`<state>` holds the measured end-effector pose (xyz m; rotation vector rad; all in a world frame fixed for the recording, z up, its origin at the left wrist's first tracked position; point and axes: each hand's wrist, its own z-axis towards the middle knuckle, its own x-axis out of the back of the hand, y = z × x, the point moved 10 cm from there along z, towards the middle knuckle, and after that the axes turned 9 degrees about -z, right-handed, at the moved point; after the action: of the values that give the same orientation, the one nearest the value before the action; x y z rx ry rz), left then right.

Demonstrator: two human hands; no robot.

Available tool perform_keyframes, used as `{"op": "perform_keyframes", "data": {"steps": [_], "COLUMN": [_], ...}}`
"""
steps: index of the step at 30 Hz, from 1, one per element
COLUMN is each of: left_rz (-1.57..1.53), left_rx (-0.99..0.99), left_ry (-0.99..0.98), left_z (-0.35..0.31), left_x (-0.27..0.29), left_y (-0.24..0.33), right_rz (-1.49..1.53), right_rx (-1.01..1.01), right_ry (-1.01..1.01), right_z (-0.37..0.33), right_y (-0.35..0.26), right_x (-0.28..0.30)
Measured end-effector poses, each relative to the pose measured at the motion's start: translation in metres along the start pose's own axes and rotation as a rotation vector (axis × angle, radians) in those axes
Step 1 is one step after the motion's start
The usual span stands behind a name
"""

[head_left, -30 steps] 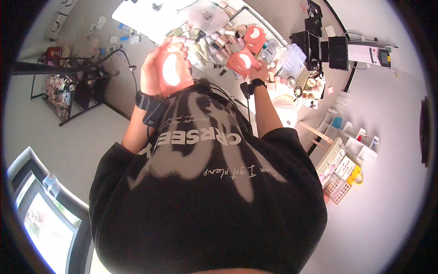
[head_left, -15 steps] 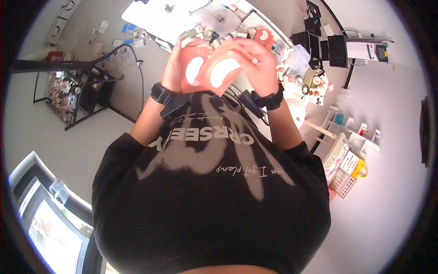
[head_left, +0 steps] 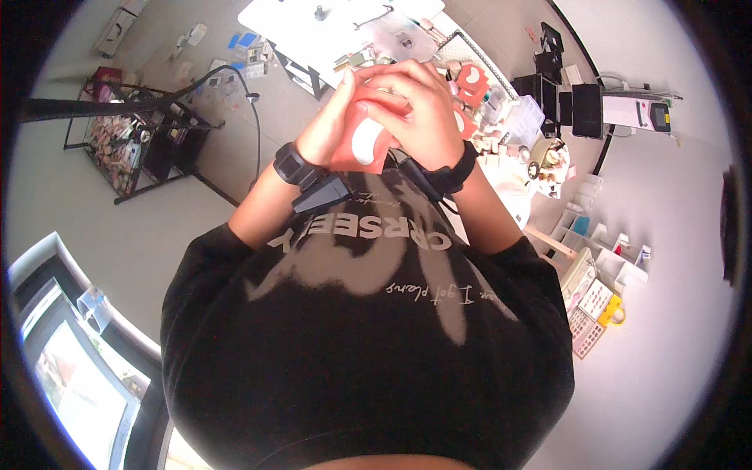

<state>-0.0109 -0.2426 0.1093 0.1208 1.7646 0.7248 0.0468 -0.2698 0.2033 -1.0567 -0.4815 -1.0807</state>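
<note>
Crowded table beyond; bare floor to the left.

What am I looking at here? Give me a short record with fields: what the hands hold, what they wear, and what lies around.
held thing: orange-red card packet with a white oval
left hand: grips the packet's left side
right hand: fingers folded over its top
wrists: black watch on the left, black band on the right
behind the hands: white table crowded with small items
far left: black wire rack
</note>
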Motion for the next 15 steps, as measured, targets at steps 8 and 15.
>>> {"op": "perform_keyframes", "data": {"steps": [8,15], "left_rz": [0.101,0.898], "left_rx": [-0.017,-0.454], "left_ry": [0.036,-0.163], "left_z": [-0.021,-0.127], "left_x": [0.005,-0.103], "left_y": [0.004,0.136], "right_rz": [0.659,0.821], "right_rx": [-0.288,-0.54], "right_ry": [-0.288,-0.283], "right_z": [-0.023,-0.058], "right_y": [0.033,0.081], "right_x": [-0.015,-0.008]}}
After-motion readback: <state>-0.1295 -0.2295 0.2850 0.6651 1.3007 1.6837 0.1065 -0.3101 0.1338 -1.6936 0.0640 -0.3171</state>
